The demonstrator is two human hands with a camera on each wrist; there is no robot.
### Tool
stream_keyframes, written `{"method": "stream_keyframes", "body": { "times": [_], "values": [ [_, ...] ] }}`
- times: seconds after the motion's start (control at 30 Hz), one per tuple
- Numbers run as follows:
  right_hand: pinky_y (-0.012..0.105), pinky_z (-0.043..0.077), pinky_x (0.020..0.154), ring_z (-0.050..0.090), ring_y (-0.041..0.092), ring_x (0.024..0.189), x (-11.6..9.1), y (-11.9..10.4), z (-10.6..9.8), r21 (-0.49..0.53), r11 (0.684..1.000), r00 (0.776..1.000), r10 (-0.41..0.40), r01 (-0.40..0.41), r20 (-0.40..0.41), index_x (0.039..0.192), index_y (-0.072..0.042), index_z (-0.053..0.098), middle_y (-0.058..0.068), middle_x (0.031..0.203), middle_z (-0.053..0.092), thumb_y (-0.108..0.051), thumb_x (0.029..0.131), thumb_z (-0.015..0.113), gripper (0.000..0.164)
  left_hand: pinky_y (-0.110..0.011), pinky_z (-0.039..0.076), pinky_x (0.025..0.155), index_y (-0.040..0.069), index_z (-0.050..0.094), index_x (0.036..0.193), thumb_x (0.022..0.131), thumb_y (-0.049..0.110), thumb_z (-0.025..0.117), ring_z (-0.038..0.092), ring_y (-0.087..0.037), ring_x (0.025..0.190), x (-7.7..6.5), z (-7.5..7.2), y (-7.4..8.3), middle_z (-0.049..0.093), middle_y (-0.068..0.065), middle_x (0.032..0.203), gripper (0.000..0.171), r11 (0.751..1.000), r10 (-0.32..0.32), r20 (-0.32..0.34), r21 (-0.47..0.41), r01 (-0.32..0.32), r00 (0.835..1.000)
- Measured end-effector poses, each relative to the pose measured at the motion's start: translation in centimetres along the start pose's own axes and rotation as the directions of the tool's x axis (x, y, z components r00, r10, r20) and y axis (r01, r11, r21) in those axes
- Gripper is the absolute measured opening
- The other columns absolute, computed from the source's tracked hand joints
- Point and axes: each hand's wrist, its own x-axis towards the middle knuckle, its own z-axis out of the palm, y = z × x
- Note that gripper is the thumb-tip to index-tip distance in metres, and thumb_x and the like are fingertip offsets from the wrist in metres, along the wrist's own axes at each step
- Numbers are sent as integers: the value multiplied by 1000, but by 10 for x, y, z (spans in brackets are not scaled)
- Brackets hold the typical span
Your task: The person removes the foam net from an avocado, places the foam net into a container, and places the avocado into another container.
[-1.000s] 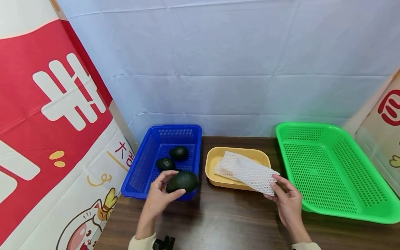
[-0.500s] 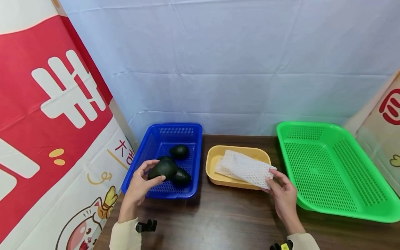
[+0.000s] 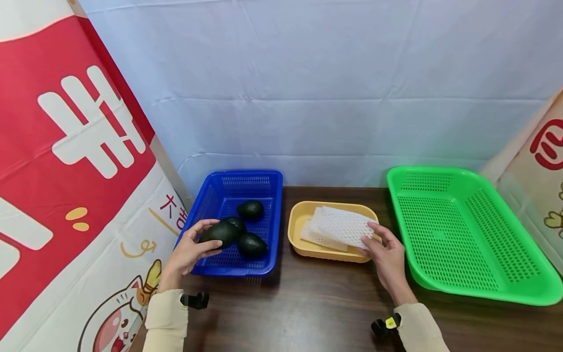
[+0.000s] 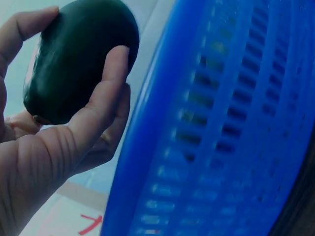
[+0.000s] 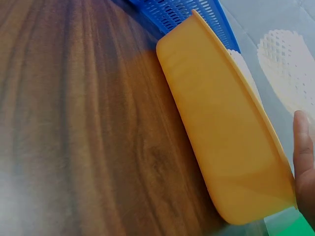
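Note:
My left hand (image 3: 186, 253) grips a dark green avocado (image 3: 217, 235) over the left front part of the blue basket (image 3: 274, 230). In the left wrist view, fingers and thumb curl round the avocado (image 4: 81, 61), which is above the basket's blue rim (image 4: 147, 93). Inside the basket lie other avocados, one (image 3: 250, 209) towards the back and one (image 3: 252, 244) in front. My right hand (image 3: 387, 254) pinches the right end of a white foam net sleeve (image 3: 343, 225) over the yellow tray (image 3: 303, 250). Another white net sleeve (image 3: 323, 239) lies beneath it in the tray.
A large green basket (image 3: 444, 234) stands to the right, close beside my right hand. All the containers rest on a dark wooden table (image 3: 308, 303). Behind them hangs a pale cloth (image 3: 325, 122), and a red and white printed cloth (image 3: 132, 225) hangs on the left.
My left hand has carried its avocado left and back over the blue basket. My right hand has moved left with the foam net sleeve, lowering it towards the yellow tray.

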Motion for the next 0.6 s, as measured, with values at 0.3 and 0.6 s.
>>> {"method": "stream_keyframes", "body": {
  "times": [0.3,0.6],
  "values": [
    [36,55,75,65,13,85,21,2,6,-41,996,992,80,-76,94,133,8,48,12,124,45,7,88,67,49,-55,51,81,-1,40,133,80,-5,74,59,-36,99,14,-15,-7,44,-28,124,63,978,-96,-4,184,95,995],
    [23,53,74,55,16,93,36,2,15,-366,922,978,176,-123,114,135,1,51,17,136,38,-3,90,69,49,-42,43,90,8,56,133,75,8,82,39,-37,122,21,-21,-8,43,-18,140,63,839,-88,74,543,34,993]
  ]
}}
